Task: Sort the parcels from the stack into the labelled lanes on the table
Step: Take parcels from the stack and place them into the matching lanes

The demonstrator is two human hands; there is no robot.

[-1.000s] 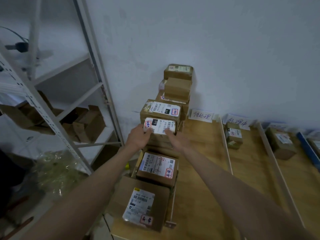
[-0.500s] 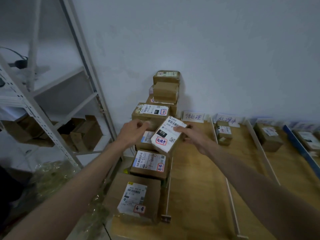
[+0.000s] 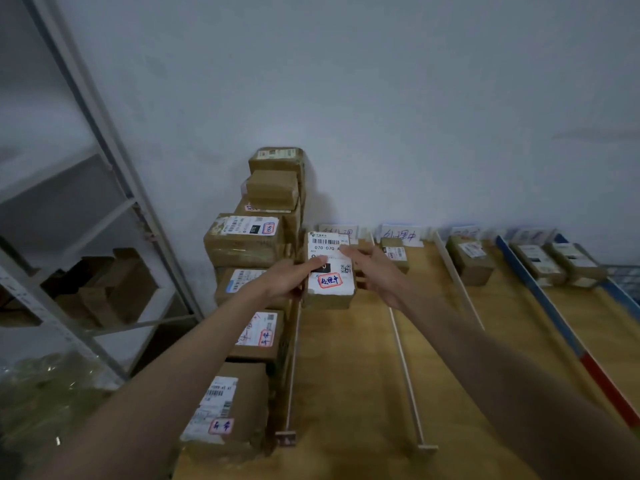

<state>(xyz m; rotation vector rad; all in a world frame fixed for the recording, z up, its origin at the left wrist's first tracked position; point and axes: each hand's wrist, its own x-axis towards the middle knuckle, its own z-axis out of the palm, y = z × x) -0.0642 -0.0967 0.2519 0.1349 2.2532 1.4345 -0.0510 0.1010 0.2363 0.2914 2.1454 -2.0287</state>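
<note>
Above the first lane of the bench (image 3: 346,393), just right of the stack (image 3: 258,244), I have one parcel (image 3: 330,271) up in the air between both hands. My left hand (image 3: 287,280) grips its left edge, thumb laid across the white shipping label; my right hand (image 3: 372,271) has its fingers on the label's upper right corner, the rest of that hand beside the box's right flank, so how firmly that side is clamped I cannot tell. The parcel's label faces me, its long axis running away from me toward the wall, and a red-ringed stamp (image 3: 329,280) sits at its near end.

What matters for the coming move is that the lane card (image 3: 400,233) whose handwriting looks to me like the stamp's stands to the right, beyond the white divider rail (image 3: 403,358). A small box (image 3: 394,254) already rests at the far end of that second lane. So I judge the parcel must travel rightward across the rail, and my right hand is the nearer one to lead it there. Further lanes to the right hold other boxes (image 3: 471,259).
</note>
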